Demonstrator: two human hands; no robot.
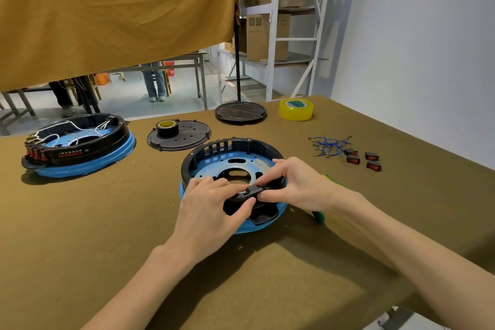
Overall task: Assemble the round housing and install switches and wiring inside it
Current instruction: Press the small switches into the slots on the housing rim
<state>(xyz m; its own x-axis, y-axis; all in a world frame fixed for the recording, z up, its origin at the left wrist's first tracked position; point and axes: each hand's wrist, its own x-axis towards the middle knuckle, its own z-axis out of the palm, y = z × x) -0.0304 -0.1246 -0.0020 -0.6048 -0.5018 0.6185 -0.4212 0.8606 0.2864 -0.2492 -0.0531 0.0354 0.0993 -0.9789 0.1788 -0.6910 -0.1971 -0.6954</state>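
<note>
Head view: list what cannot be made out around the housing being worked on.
1. The small black part pinched by both hands: the left hand and right hand cover most of it; whether it is seated is hidden.
2. The near wall of the housing: behind the hands.
3. The green and yellow object: mostly under the right forearm.
4. The printing on the finished housing: too small to read.
</note>
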